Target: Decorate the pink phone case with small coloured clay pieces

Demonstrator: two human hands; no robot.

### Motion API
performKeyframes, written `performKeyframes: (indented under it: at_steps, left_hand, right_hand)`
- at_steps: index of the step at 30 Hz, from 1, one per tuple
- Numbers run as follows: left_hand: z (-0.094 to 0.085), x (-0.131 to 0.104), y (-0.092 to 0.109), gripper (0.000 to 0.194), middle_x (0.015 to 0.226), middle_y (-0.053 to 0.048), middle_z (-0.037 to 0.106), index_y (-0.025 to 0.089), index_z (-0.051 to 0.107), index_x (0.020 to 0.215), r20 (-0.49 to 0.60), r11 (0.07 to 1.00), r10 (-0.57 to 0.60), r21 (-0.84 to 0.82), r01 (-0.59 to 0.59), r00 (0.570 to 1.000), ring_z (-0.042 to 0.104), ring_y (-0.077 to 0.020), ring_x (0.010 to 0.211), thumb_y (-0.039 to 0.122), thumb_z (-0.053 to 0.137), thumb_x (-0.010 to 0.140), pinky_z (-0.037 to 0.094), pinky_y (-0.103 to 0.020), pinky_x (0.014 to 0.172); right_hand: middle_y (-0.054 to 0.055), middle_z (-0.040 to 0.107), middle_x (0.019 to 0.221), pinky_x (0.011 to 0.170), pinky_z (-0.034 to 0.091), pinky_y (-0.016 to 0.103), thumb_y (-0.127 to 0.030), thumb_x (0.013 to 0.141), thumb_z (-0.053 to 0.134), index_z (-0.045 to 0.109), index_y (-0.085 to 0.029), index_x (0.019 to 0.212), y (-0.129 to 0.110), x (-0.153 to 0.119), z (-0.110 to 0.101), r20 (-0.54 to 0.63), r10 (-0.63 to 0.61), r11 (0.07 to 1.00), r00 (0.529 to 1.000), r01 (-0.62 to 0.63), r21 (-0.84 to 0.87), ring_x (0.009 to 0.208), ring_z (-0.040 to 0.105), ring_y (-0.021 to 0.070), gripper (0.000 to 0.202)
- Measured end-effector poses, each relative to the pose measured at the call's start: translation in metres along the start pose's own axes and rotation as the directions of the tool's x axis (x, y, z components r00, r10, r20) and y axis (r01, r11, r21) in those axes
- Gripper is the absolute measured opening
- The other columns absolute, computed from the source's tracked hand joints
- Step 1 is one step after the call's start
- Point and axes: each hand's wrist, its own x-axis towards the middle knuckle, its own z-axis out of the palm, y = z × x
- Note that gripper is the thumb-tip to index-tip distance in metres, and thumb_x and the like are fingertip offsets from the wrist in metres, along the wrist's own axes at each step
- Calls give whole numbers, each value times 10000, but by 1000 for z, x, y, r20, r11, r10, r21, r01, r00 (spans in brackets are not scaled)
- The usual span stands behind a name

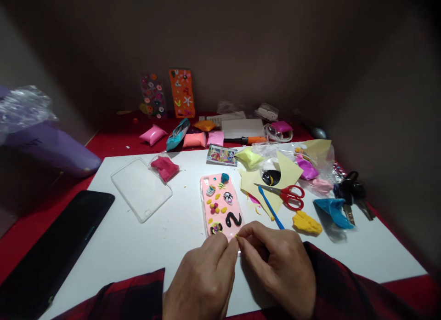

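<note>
A phone case [220, 214] covered in pink clay lies on the white board, decorated with clay flowers, yellow petals and a black curl [233, 220]. Over its lower end, my left hand [203, 276] is closed, its fingertips mostly hidden from view. Opposite it, my right hand [280, 265] pinches thumb and forefinger together at the case's lower right edge. A tiny yellow bit of clay [236, 236] shows at the fingertips. To the right lie a blue modelling tool [270, 207], red-handled scissors [289, 196] and a lump of yellow clay [306, 222].
A clear case [141, 189] and a red clay packet [166, 167] lie left on the white board [138, 246]. Further left is a black slab [62, 246]. Clay packets and an orange decorated case [182, 94] stand at the back. Yellow paper [287, 170] lies right.
</note>
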Motion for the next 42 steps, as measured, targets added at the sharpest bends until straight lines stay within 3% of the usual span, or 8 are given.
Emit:
performKeyframes:
  at_steps: [10,42]
  left_hand:
    - [-1,-1,2,203,679,-50,514,135,564,803,27,1000,-24,6,24,999,535,-170,547,113,386,898,484,-290,449]
    - [-1,-2,3,254,657,-44,538,155,553,779,-30,997,-41,61,43,999,548,-161,527,113,341,912,454,-261,437]
  right_hand:
    - [-44,569,510,460,320,224,-278,859,522,569,-213,777,1,1,0,-14,9,999,1000,-8,46,444,515,114,115]
    - [-53,546,491,444,315,221,-267,856,521,613,-219,793,4,1,2,0,1,997,1000,-1,78,423,488,105,122]
